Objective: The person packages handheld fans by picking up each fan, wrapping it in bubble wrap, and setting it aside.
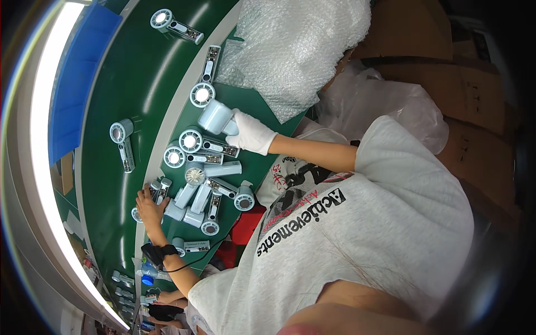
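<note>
My right hand (252, 133), in a white glove, is closed round the handle of a light blue handheld fan (215, 116); the fan's rounded head points away from the hand. My left hand (149, 209), bare with a black strap at the wrist, grips a handheld fan at the conveyor's edge. Two fan handles (161, 188) with bared circuitry show between its thumb and fingers; the palm hides the rest. Between my hands lies a cluster of similar fans, some with open handles (220, 148), others with smooth closed ones (224, 167). Another open-handled fan (202, 94) lies beside the held one.
Single fans (122, 132) lie on the green conveyor belt (106, 84), with a blue tray (84, 72) beyond it. Bubble wrap (296, 44) covers the table's upper part, near cardboard boxes (446, 89). A black cord (195, 264) runs from the wrist strap. A bottle (148, 273) and co-workers' arms are below.
</note>
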{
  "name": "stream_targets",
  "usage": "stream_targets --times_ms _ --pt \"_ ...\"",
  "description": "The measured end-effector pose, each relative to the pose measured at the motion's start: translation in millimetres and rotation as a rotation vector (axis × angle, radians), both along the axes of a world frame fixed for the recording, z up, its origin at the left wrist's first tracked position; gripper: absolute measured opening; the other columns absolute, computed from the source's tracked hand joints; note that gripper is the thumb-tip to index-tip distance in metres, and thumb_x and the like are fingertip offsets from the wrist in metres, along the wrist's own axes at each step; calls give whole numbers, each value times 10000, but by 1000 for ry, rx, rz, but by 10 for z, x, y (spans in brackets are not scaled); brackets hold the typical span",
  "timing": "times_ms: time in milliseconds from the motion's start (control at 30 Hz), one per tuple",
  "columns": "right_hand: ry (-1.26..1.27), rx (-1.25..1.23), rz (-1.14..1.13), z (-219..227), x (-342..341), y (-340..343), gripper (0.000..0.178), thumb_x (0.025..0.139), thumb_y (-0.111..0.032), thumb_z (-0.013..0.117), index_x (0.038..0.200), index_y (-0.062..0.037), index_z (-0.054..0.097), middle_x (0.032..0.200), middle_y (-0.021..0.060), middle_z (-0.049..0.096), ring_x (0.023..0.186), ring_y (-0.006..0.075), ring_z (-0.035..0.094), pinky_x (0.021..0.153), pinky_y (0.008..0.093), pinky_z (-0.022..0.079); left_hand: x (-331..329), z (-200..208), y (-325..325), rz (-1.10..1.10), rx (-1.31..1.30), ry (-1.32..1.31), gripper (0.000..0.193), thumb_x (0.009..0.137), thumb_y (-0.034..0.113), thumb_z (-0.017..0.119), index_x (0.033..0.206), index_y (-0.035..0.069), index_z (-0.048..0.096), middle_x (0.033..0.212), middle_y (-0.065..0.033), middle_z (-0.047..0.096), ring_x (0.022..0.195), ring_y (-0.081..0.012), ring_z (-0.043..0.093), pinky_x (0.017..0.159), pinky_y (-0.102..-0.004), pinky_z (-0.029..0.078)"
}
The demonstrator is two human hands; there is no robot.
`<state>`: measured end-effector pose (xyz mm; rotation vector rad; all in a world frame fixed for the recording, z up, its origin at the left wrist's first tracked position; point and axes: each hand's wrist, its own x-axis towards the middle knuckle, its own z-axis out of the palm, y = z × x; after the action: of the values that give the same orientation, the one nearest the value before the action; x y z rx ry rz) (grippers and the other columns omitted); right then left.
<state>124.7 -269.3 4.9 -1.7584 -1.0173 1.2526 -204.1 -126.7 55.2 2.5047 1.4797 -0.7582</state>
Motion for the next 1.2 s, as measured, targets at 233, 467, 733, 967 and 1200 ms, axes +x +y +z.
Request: stream_targets --times_ms 233,467,733,967,1200 --pt "-271 -200 123 81 -16 -71 375 743 -246 590 980 25 485 889 228 579 848 356 576 776 404 447 477 -145 573 75 461 -424 851 655 404 703 1293 9 303 1247 -225 379 1098 -399 392 906 -445 356" --pt "-617 206 -153 475 937 1362 400 719 -270 579 1008 3 533 940 198 592 849 338 579 753 385 459 435 -643 1093 244 263 -714 578 672 108 689 1184 -7 448 1087 -220 519 1004 -372 498 878 -399 397" --pt "-503 -24 -31 -35 1767 2558 315 630 -202 621 874 -11 567 861 212 603 726 327 614 645 441 488 677 -404 451 19 34 -624 533 639 -10 660 1148 41 510 1126 -189 523 1038 -328 505 908 -360 386" --pt "-303 285 260 323 1778 1692 372 636 -167 621 920 44 506 790 130 569 692 222 577 654 311 485 1189 144 18 10 72 -551 520 745 103 618 1222 9 432 1206 -198 471 1094 -309 472 937 -362 359" --pt "-361 319 410 943 993 -142 462 725 -236 654 1075 9 479 961 140 542 869 220 548 738 315 465 2857 -59 -1348 987 -763 -2121 668 829 344 559 1300 -6 241 1136 -189 486 929 -241 521 831 -334 413"
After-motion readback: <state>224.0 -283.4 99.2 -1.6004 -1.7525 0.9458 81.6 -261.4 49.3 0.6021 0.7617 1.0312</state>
